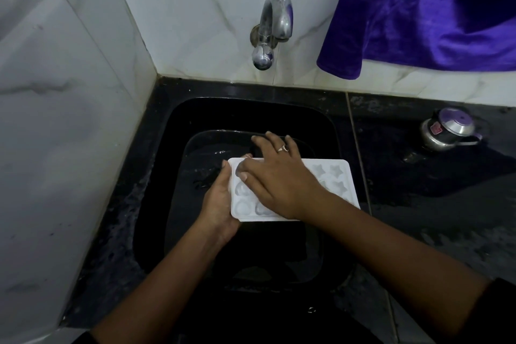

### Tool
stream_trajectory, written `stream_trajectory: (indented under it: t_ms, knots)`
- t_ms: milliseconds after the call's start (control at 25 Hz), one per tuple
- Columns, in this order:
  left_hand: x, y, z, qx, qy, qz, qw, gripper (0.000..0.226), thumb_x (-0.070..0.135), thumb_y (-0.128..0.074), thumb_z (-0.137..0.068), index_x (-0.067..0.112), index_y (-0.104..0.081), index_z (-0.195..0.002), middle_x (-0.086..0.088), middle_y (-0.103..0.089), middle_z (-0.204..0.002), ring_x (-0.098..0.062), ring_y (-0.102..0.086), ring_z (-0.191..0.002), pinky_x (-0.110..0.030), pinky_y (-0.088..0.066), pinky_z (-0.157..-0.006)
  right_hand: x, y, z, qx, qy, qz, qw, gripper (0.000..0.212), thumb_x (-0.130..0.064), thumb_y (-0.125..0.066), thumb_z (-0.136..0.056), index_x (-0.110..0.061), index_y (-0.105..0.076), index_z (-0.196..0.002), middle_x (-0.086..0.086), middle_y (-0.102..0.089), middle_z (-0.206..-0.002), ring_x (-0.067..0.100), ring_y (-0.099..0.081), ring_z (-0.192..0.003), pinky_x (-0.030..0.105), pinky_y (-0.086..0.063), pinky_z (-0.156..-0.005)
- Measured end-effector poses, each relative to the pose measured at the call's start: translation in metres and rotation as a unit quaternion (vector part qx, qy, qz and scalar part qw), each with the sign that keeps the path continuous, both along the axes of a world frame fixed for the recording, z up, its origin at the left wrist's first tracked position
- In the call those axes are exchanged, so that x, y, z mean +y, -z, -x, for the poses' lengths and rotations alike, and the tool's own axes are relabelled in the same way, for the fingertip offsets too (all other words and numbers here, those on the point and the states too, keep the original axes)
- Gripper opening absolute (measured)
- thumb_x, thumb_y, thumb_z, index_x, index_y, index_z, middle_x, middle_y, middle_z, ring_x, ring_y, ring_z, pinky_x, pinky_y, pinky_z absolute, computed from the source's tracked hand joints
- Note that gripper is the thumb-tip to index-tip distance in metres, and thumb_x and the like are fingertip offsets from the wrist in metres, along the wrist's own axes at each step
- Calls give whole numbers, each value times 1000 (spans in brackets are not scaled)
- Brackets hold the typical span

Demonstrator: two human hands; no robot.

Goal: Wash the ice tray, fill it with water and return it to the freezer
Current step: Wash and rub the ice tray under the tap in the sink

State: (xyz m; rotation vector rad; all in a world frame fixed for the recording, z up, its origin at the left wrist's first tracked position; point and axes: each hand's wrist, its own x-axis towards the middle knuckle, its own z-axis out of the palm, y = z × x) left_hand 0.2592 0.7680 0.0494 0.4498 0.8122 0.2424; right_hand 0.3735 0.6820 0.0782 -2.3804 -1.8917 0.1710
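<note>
A white ice tray [339, 184] with star and rounded moulds is held level over the black sink [329, 131]. My left hand [217, 204] grips its left short edge from below and the side, thumb on the rim. My right hand [276, 176], with a ring on one finger, lies flat across the top of the tray, fingers spread and reaching past its far edge. It covers the middle moulds. The chrome tap [272, 28] on the back wall is above and beyond the tray; no water stream shows.
White tiled walls close in on the left and back. A purple cloth [418, 14] hangs at the top right. A small steel pot with a lid [449, 130] stands on the wet black counter [446, 190] to the right of the sink.
</note>
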Motion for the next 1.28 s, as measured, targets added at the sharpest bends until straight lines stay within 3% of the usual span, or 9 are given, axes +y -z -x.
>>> stream_trajectory:
  t_ms: [280,480,560,720,920,1080,1200,1280]
  knots:
    - [-3,2,1,9,-14,1,1000,65,56,-40,-106,7,-58,-146,-25,-64,-141,-38,-61,-133,-48,-53,-102,2,1,0,4,-4,-2,1000,56,-52,-21,-104,-26,-66,-126,15,-40,-160,36,-28,-152,64,-19,-122]
    - [-5,0,1,6,-10,14,1000,63,55,-39,-107,8,-62,-141,-23,-70,-131,-31,-75,-105,-45,-60,-91,3,4,-1,1,-3,5,1000,47,-49,-29,-106,-27,-66,-124,15,-40,-160,36,-29,-152,63,-19,-122]
    - [-4,2,1,4,-11,24,1000,63,56,-40,-106,5,-67,-130,-22,-76,-116,-30,-78,-94,-44,-63,-83,4,4,0,-2,-5,19,1000,44,-48,-32,-107,-26,-64,-127,14,-38,-162,35,-26,-154,62,-17,-123]
    - [3,3,4,-5,-7,32,999,62,59,-40,-105,6,-69,-122,-19,-78,-104,-30,-79,-80,-45,-66,-61,-5,0,1,8,-17,29,999,56,-53,-20,-104,-31,-56,-141,14,-32,-165,35,-21,-155,63,-14,-124]
    - [-2,7,3,18,2,-3,1000,65,58,-41,-106,5,-67,-133,-24,-69,-132,-35,-72,-112,-50,-58,-94,-2,1,2,11,-7,24,1000,48,-50,-26,-106,-29,-60,-134,14,-32,-165,35,-22,-156,62,-14,-125]
    - [6,6,7,12,-3,12,1000,66,61,-41,-104,8,-65,-136,-21,-71,-131,-34,-75,-105,-49,-62,-85,-6,3,1,11,-15,16,1000,51,-52,-23,-107,-30,-57,-139,14,-32,-165,35,-22,-155,63,-15,-124]
    - [4,3,9,14,1,-15,1000,66,60,-42,-104,9,-63,-141,-22,-68,-136,-34,-70,-119,-48,-58,-96,3,-1,13,-2,5,6,1000,58,-52,-17,-104,-26,-62,-129,15,-35,-163,35,-24,-155,62,-16,-124]
    - [7,0,12,15,-4,-7,1000,67,61,-42,-104,8,-63,-139,-23,-67,-136,-34,-70,-119,-48,-56,-97,5,1,19,-1,-14,7,1000,57,-52,-19,-105,-24,-59,-135,14,-33,-165,34,-23,-155,62,-16,-124]
